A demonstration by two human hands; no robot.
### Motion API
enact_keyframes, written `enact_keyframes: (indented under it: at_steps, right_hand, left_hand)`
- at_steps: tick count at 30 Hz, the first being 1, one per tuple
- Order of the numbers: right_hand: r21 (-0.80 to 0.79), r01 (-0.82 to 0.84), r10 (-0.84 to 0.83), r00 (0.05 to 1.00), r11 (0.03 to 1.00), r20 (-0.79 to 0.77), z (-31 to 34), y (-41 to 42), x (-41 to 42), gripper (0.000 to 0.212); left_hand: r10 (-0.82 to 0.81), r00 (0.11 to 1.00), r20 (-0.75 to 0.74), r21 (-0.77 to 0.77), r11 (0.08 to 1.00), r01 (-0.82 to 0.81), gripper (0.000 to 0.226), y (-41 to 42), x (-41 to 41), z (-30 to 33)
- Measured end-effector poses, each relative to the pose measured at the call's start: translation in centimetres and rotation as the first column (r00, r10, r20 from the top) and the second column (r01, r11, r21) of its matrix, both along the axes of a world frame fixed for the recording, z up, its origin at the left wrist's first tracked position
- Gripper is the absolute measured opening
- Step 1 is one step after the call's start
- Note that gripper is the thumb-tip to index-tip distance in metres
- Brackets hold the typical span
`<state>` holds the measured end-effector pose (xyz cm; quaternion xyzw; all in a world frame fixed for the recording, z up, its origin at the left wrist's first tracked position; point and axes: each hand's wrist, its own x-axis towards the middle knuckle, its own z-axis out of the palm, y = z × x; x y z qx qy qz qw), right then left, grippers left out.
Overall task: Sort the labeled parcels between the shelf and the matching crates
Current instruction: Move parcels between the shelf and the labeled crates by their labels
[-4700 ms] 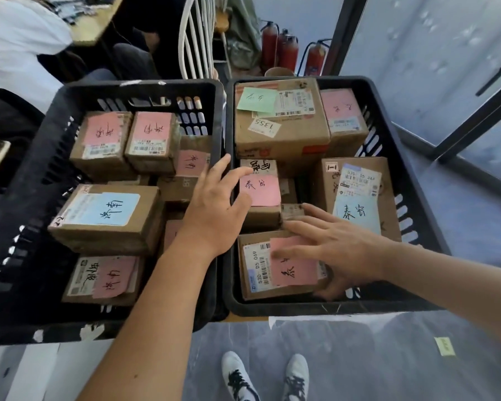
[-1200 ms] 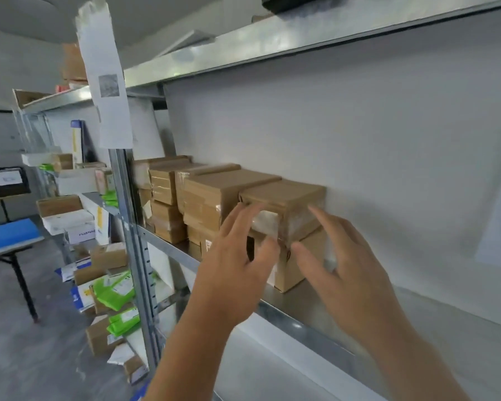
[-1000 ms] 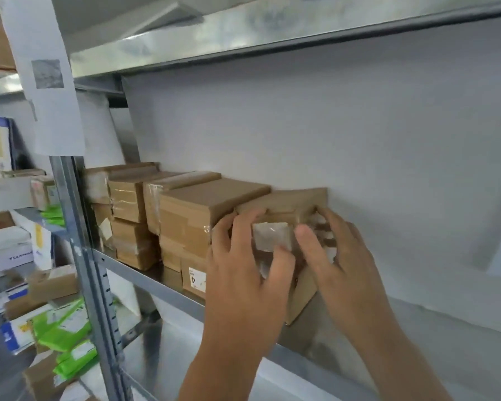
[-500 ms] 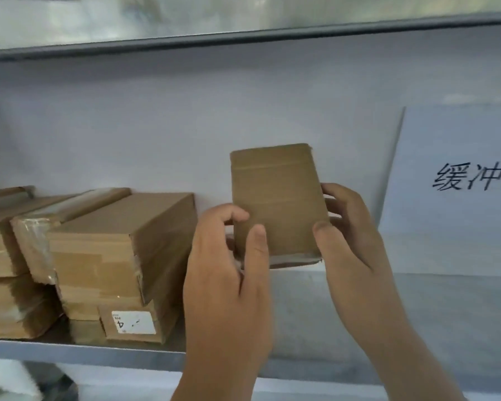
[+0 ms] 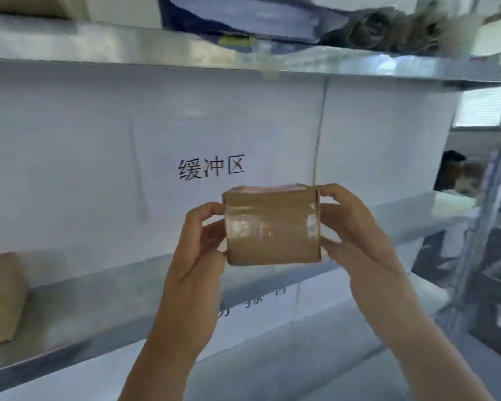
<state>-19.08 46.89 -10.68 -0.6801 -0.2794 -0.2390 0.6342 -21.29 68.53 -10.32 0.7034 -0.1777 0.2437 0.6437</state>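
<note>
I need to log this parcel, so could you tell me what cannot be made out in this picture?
- Parcel label: head view shows only its taped side; a pink edge on top faces away.
- Lower sign: the left hand and the parcel cover part of its text.
- Upper shelf items: motion-blurred.
- Left box: cut by the frame edge.

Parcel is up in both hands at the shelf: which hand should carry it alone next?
Probably right. The right hand wraps the parcel with fingers behind its end and thumb under; the left hand only pinches its other end.
</note>
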Motion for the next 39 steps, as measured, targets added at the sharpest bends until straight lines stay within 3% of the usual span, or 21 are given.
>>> enact_keyframes:
  at_steps: [2,4,6,10,12,18,28,33,36,39]
  right_hand:
    - [0.052,0.003,0.001,0.996,0.999,-0.088,-0.3,-6.6,0.3,0.056]
    - [0.068,0.068,-0.058,0.989,0.995,-0.135,-1.8,-12.8,-1.3,0.029]
    - [0.06,0.17,-0.164,0.983,0.984,-0.083,-2.9,-16.8,-4.4,0.016]
    - [0.075,0.353,-0.356,0.934,0.933,0.023,-4.4,-22.9,-9.0,0.047]
    - [0.088,0.424,-0.427,0.904,0.901,0.012,-5.2,-26.5,-9.5,0.057]
    - [0.068,0.627,-0.62,0.778,0.776,-0.101,-8.3,-34.8,-10.6,0.069]
    - [-0.218,0.837,-0.865,0.493,0.502,-0.095,-9.5,-47.9,-6.3,0.085]
    - [-0.192,0.907,-0.923,0.347,0.375,-0.164,-11.0,-52.8,-3.1,0.082]
    - [-0.181,0.94,-0.933,0.236,0.29,-0.271,-12.6,-55.3,-2.3,0.085]
    - [-0.242,0.956,-0.939,0.081,0.169,-0.333,-13.8,-58.5,-2.4,0.099]
  left_hand:
    - [-0.119,0.992,-0.032,-0.003,0.993,0.119,0.03,-6.0,0.2,-0.6]
    - [-0.188,0.981,-0.039,0.013,0.982,0.189,0.02,-12.5,-0.1,-1.3]
    - [-0.244,0.97,-0.018,-0.039,0.969,0.243,0.021,-18.8,-0.8,-1.7]
    - [-0.386,0.923,0.003,-0.025,0.922,0.386,0.063,-28.4,-1.7,-2.7]
    - [-0.425,0.905,0.001,-0.002,0.905,0.425,0.07,-32.1,-1.4,-3.5]
    - [-0.57,0.821,-0.023,0.076,0.818,0.57,0.067,-42.4,1.0,-6.1]
    - [-0.762,0.634,-0.131,0.087,0.628,0.773,0.083,-58.6,10.4,-8.2]
    - [-0.831,0.508,-0.227,0.049,0.511,0.858,0.075,-65.6,14.7,-8.6]
    - [-0.862,0.406,-0.304,0.06,0.408,0.911,0.066,-69.8,15.0,-9.8]
    - [-0.864,0.33,-0.38,0.078,0.325,0.942,0.072,-74.3,14.1,-11.0]
